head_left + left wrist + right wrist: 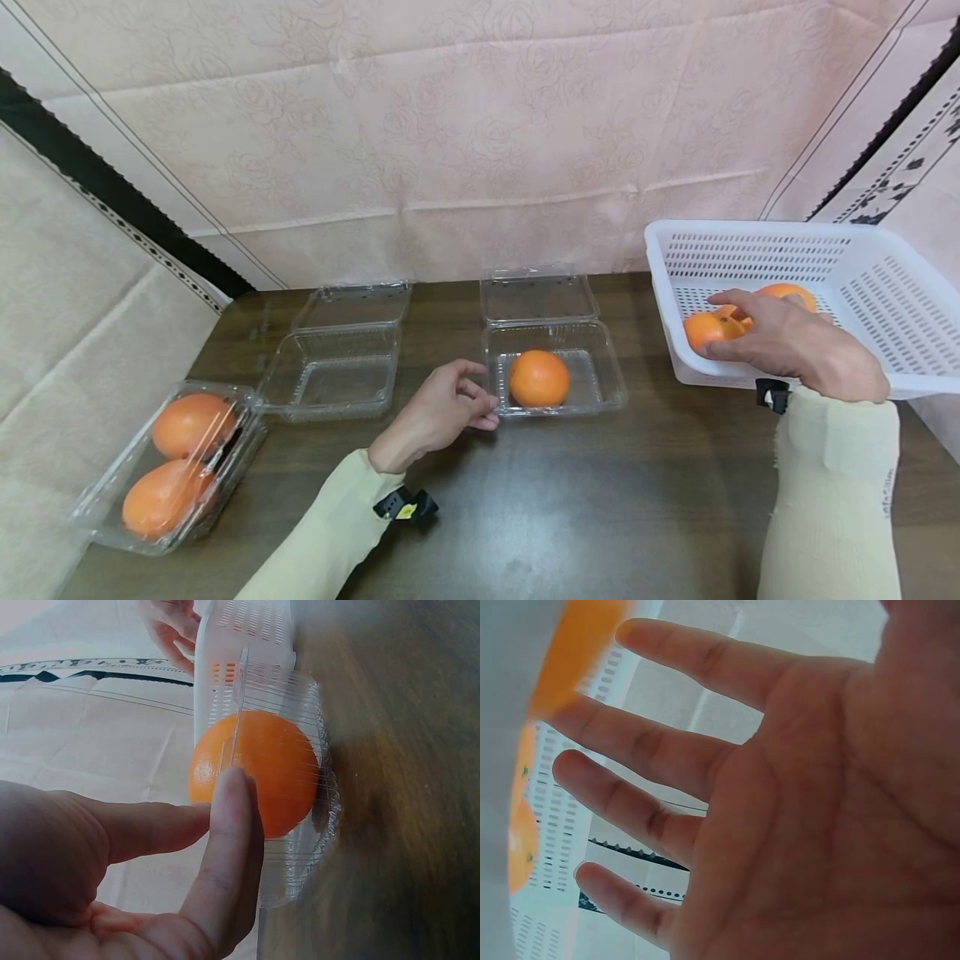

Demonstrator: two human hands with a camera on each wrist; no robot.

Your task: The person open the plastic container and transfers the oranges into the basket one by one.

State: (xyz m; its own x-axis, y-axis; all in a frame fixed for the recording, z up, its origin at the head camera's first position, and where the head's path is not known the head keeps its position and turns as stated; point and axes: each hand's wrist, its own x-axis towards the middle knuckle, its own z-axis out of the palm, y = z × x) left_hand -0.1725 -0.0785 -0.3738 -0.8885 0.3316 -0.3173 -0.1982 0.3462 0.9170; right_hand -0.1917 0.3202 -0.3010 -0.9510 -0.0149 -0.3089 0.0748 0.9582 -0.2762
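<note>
My left hand [450, 398] is at the left front corner of a clear plastic clamshell box [600, 392], fingers loosely bent. Its thumb [229, 817] overlaps the front rim in the left wrist view. One orange [538, 378] sits in the left part of this box, whose lid [538, 298] lies folded back. Far to the right, my right hand [806, 342] reaches into a white slotted basket [900, 292] over several oranges [708, 331]. The right wrist view shows its fingers [660, 757] extended and spread, the tips overlapping a blurred orange [574, 652].
Left of the middle box stands another clear clamshell box [337, 375], lid back, with no fruit inside. At the far left a closed clamshell box [240, 450] holds two oranges [168, 498]. A patterned cloth [465, 150] hangs behind the dark wooden table [570, 517].
</note>
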